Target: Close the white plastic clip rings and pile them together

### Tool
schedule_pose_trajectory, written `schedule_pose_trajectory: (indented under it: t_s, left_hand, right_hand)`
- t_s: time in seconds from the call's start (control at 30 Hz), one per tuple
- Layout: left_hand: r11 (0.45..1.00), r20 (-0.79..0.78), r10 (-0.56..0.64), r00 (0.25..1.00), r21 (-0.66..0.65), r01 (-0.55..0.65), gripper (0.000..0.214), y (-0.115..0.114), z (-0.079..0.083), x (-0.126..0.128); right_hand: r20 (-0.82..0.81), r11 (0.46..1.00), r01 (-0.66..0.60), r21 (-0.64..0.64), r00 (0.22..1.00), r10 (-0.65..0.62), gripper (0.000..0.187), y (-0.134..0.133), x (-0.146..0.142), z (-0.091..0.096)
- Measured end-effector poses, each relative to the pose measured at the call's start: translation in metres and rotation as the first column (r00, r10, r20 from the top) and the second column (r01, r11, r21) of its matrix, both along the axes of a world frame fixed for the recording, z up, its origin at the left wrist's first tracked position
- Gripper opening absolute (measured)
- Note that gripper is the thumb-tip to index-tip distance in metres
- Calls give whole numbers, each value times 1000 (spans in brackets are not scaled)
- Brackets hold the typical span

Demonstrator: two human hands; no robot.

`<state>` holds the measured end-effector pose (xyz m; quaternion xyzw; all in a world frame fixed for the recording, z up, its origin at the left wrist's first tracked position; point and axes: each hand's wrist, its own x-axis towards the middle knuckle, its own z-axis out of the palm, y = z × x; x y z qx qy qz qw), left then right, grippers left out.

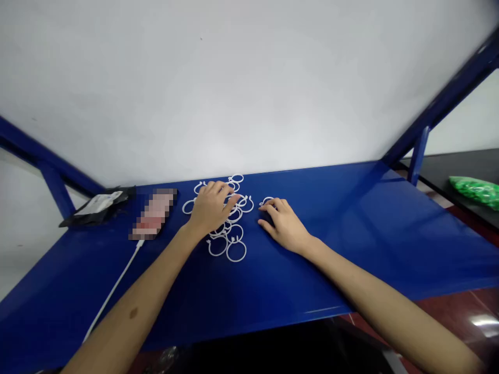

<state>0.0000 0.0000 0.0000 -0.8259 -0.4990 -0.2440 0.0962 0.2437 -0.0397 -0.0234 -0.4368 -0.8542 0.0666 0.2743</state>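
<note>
White plastic rings with small hooked ends (236, 251) lie in a loose, overlapping pile on the blue table (331, 202). My left hand (212, 206) rests over the middle of the pile, palm down, its fingers and thumb apart, hiding some of the rings. To the right of the pile, a single white ring (267, 199) lies apart from the others. At its edge are the fingertips of my right hand (284, 223), whose thumb is held away from the fingers. Part of that ring is hidden behind the hand.
Left of the pile lies a phone (154, 214), its screen blurred, with a white cable (113, 291) running toward the front edge. A black plastic package (99, 203) is at the far left. Blue frame bars (419, 156) flank the table; a green bag (475, 191) sits at far right.
</note>
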Motion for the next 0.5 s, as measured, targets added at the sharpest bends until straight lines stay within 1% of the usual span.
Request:
schedule_pose_trajectory:
  t_s: [0.07,0.13,0.2,0.27,0.3,0.37,0.43,0.5]
  left_hand:
    - [995,23,8,1000,-98,-6,47,16,-2,3]
    - [980,4,9,1000,-200,-8,54,33,-5,6]
    - [957,-17,38,999,-287,-42,59,48,-8,10]
    - [930,-34,55,998,-361,-64,59,58,-9,12]
    - [923,-39,46,998,-382,-57,58,61,-9,11]
    - [924,-46,-21,999,-384,1,52,60,-7,9]
    - [928,-48,-111,993,-364,86,48,52,-3,5]
    - [926,-18,-157,987,-351,140,47,41,4,1]
  right_hand:
    - [-10,1000,4,5,1000,-4,27,0,0,0]
    - [-8,1000,9,2,1000,-9,27,-1,0,0]
    - [-1,1000,16,-8,1000,-16,29,-1,2,0]
    - [-1,1000,21,-16,1000,-21,29,-2,4,1]
    - [-2,1000,23,-18,1000,-23,29,-2,5,1]
    - [-3,999,34,-17,999,-34,29,-2,6,0]
    - [3,999,51,-12,999,-51,28,-2,6,0]
    - [7,998,63,-5,998,-63,27,-1,6,0]
